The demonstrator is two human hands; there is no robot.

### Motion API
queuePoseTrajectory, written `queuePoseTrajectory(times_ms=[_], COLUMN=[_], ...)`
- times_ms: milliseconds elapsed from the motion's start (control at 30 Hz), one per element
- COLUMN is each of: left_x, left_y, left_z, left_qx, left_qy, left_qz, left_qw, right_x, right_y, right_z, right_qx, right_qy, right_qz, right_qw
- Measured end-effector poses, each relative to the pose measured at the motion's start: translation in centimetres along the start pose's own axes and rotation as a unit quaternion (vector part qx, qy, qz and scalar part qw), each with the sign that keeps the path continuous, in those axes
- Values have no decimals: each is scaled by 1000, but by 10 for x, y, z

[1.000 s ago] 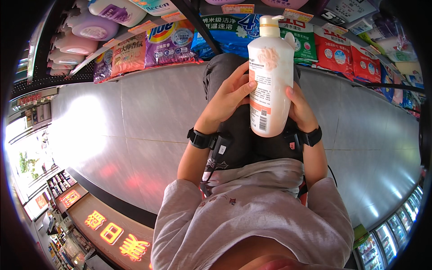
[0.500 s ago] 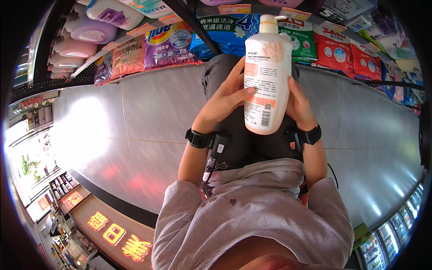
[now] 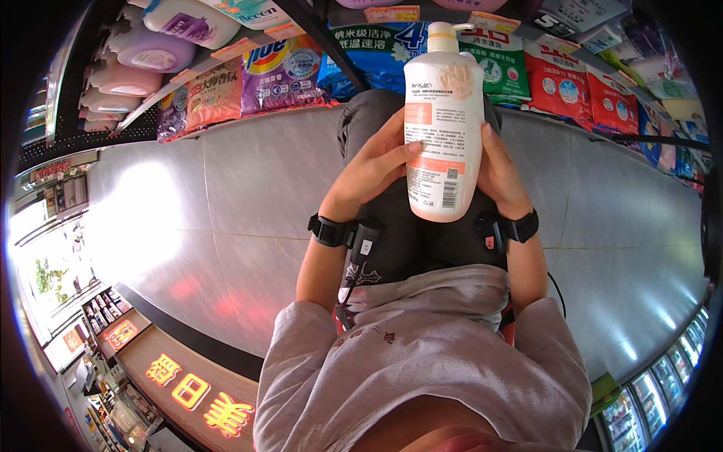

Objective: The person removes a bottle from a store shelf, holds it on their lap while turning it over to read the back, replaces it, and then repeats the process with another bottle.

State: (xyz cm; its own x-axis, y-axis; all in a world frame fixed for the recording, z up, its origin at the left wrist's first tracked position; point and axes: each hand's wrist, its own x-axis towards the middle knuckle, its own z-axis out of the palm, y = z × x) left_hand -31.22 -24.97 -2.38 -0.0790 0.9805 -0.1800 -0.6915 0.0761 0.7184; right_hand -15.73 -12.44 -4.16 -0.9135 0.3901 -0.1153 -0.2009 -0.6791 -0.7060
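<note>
Between my two hands is a large white pump bottle [image 3: 443,151] with a cream pump top, its printed back label with peach bands turned up toward me. My left hand [image 3: 378,164] is closed round its left side, with the thumb lying across the label. The right side is gripped by my right hand [image 3: 503,172], whose thumb rests along the edge; its other fingers are hidden behind the bottle. The bottle is above my lap, pump end toward the shelf.
Ahead, a low shelf holds colourful detergent bags [image 3: 282,75], with red bags [image 3: 557,83] farther right. Plastic bottles [image 3: 154,51] stand at the upper left. Grey floor tiles [image 3: 248,188] surround me. A counter with lit red signs [image 3: 192,392] is lower left, glass-door coolers [image 3: 648,399] lower right.
The bottle has shifted slightly left and turned a little, so its back label faces me more squarely. Both hands have kept their hold and moved with it.
</note>
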Motion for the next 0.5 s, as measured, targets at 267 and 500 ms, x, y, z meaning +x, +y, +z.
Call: queuePoseTrajectory(times_ms=[267,500], left_x=[-1,-5], left_y=[1,1], left_z=[1,3], left_qx=[2,14], left_qy=[4,16], left_qz=[11,31], left_qw=[1000,999], right_x=[0,-2], right_y=[2,-5], right_z=[-2,-1], right_qx=[-17,-1], right_qy=[35,47], right_qz=[-15,-7], right_qw=[999,999])
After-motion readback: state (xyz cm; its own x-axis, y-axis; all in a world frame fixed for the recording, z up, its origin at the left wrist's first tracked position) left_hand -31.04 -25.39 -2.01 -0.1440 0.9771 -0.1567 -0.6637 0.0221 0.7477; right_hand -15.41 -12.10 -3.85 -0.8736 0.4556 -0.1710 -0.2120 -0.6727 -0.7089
